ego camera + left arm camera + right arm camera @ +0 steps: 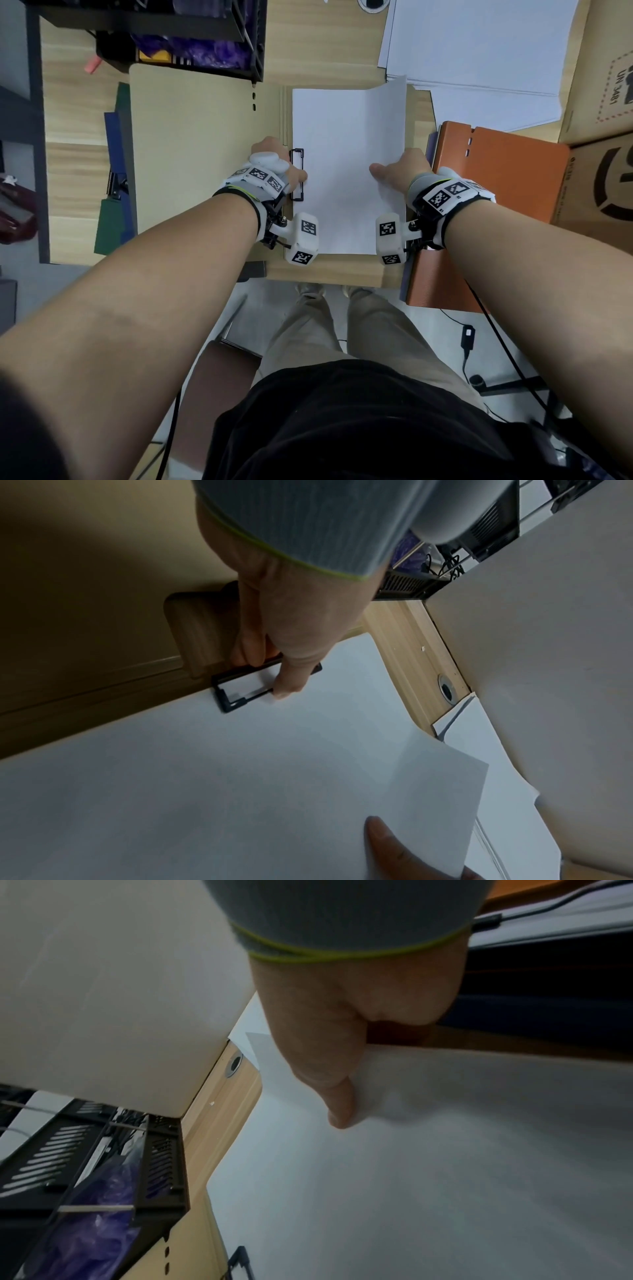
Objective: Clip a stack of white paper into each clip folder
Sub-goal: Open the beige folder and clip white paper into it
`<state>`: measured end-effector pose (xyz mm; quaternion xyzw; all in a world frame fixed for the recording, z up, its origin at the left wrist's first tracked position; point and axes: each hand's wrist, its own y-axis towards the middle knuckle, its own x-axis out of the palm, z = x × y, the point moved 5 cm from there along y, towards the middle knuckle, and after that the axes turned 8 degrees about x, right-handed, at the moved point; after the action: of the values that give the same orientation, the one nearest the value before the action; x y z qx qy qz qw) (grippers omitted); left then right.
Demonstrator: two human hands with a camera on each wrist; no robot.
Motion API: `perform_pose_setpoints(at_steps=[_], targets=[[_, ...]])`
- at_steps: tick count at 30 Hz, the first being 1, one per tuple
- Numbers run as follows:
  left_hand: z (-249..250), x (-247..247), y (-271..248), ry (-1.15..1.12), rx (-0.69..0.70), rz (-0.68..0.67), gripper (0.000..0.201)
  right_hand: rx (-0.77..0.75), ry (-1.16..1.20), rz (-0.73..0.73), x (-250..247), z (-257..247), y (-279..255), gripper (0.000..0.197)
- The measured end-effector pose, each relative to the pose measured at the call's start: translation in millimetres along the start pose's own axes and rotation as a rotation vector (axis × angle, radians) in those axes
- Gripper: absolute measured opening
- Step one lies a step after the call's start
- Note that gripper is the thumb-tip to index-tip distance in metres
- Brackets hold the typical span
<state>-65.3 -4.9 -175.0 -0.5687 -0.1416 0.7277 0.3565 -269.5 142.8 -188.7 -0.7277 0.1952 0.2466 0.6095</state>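
Head view, left to right. Beyond the left hand [274, 164], a green folder [109, 226] and a blue folder [114, 137] lie partly under the open beige clip folder [205, 154]; whether they already hold paper cannot be told. Left hand grips the black clip [297, 174] at the folder's spine: thumb on top, fingers curled beneath, clip lever apparently held raised. White paper stack [342, 164] lies on the folder's right-hand half between the two hands, its near edge at the clip; in the left wrist view paper shows through the clip frame, but whether it is clamped is unclear. Right hand [400, 168] pinches the stack's far edge, thumb on top, fingers hidden underneath; the top sheet's corner lifts. Beside the right hand, an orange folder [496, 178] lies closed, contents unseen. Judgement: this folder is mid-clipping; at least the orange one probably remains. Spare sheets [479, 44] lie beyond.
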Motion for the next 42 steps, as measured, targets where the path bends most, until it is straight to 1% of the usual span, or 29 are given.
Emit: perform_pose_setpoints(at_steps=[2, 4, 6, 7, 8, 11, 13, 15, 17, 18, 21, 22, 25, 27, 28, 30, 31, 32, 33, 35, 37, 40, 42], targets=[[-3, -1, 1, 0.013, -0.007, -0.01, 0.029, -0.034, -0.008, 0.04, -5, -3, 1, 0.062], [-8, -2, 1, 0.021, -0.023, -0.019, 0.028, -0.066, -0.05, 0.059, -8, -4, 4, 0.05], [-15, -4, 3, 0.024, -0.032, -0.012, 0.028, -0.066, -0.07, 0.07, -11, -5, 4, 0.036], [-19, -4, 4, 0.027, -0.037, -0.009, 0.028, -0.066, -0.083, 0.078, -12, -4, 4, 0.032], [-22, -4, 5, 0.03, -0.045, -0.01, 0.028, -0.068, -0.081, 0.097, -14, -2, 4, 0.031], [-27, -3, 4, 0.068, -0.048, -0.039, 0.029, -0.105, -0.066, 0.126, -18, -5, 1, 0.035], [-28, -6, 4, 0.09, -0.031, -0.036, 0.033, -0.122, -0.121, 0.128, -18, -13, -5, 0.031], [-30, -17, -1, 0.069, -0.033, 0.014, 0.047, -0.185, -0.124, 0.097, -17, -28, -16, 0.027], [-36, -32, -4, 0.063, -0.047, 0.099, 0.06, -0.292, -0.143, 0.038, -8, -47, -29, 0.029], [-38, -39, -5, 0.078, -0.067, 0.148, 0.062, -0.339, -0.183, 0.018, -5, -54, -35, 0.031], [-53, -66, -16, 0.198, -0.175, 0.315, 0.048, -0.462, -0.352, -0.034, 18, -82, -60, 0.042], [-58, -71, -19, 0.219, -0.203, 0.356, 0.047, -0.483, -0.416, -0.05, 25, -89, -67, 0.046], [-90, -87, -34, 0.253, -0.326, 0.471, 0.054, -0.513, -0.622, -0.106, 56, -103, -85, 0.049], [-109, -93, -43, 0.267, -0.374, 0.508, 0.065, -0.486, -0.761, -0.115, 67, -102, -86, 0.056], [-123, -92, -45, 0.244, -0.375, 0.473, 0.075, -0.465, -0.82, -0.114, 72, -101, -88, 0.06], [-145, -83, -47, 0.14, -0.362, 0.29, 0.099, -0.458, -0.879, -0.102, 76, -99, -90, 0.062], [-152, -80, -50, 0.099, -0.371, 0.219, 0.105, -0.463, -0.896, -0.101, 75, -98, -92, 0.059], [-160, -81, -52, 0.088, -0.391, 0.195, 0.104, -0.467, -0.914, -0.101, 75, -99, -94, 0.056], [-164, -85, -54, 0.088, -0.421, 0.199, 0.096, -0.474, -0.929, -0.1, 75, -98, -96, 0.053], [-156, -96, -58, 0.078, -0.469, 0.265, 0.081, -0.477, -0.934, -0.105, 73, -98, -98, 0.05], [-145, -107, -63, 0.033, -0.468, 0.352, 0.076, -0.468, -0.926, -0.117, 73, -101, -101, 0.051], [-124, -123, -70, -0.035, -0.4, 0.496, 0.067, -0.446, -0.776, -0.15, 64, -107, -107, 0.05], [-108, -134, -71, -0.063, -0.316, 0.522, 0.06, -0.455, -0.664, -0.16, 54, -115, -113, 0.048]])
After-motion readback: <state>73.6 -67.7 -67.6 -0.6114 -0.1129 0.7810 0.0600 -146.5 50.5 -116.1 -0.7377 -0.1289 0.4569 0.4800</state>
